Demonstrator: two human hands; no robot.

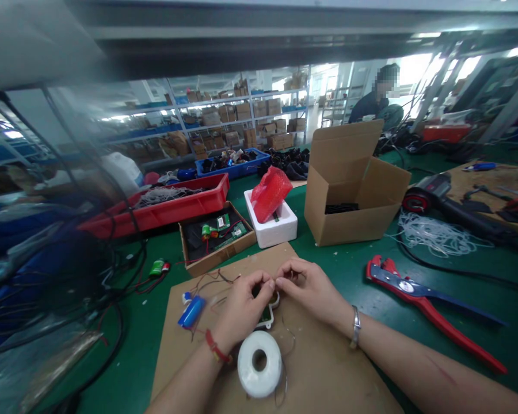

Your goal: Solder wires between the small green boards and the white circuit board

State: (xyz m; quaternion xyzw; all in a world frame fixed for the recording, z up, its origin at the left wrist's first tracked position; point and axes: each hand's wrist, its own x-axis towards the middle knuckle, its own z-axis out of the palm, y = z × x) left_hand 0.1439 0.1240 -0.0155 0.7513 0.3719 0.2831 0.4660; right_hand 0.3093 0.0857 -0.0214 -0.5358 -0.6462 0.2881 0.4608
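On a green board inside the shallow cardboard tray (190, 267) sits a white label (223, 222) whose print is too small to read, and the pale round emblem (406, 286) on the red-and-blue cutter (429, 307) at the right is equally illegible. The cardboard tray also holds green-and-orange cylinders (209, 232) and thin wires over a dark lining. Just beside it, a white foam box (278, 234) carries a bundle of red bubble wrap (270, 198), which leans up out of it. To the right, the open cardboard box (349, 227) contains dark pieces (342, 208), too shadowed to identify. Behind, the long red tray (185, 204) is heaped with pale cords (166, 196), and the blue tray (235, 165) holds mixed small parts. On the brown cardboard sheet (328, 368), the white-edged part (271, 316) with a green interior lies directly below the person's fingertips, partly covered by the left hand (246, 303), with a white roll (259, 384) just nearer the body. The left thumb and forefinger are pinched together; the right hand (314, 288) is curled likewise, its fingertips close against the left ones. Whether either grips something tiny cannot be told. A blue cylinder (192, 312) with wires lies left of the left hand.
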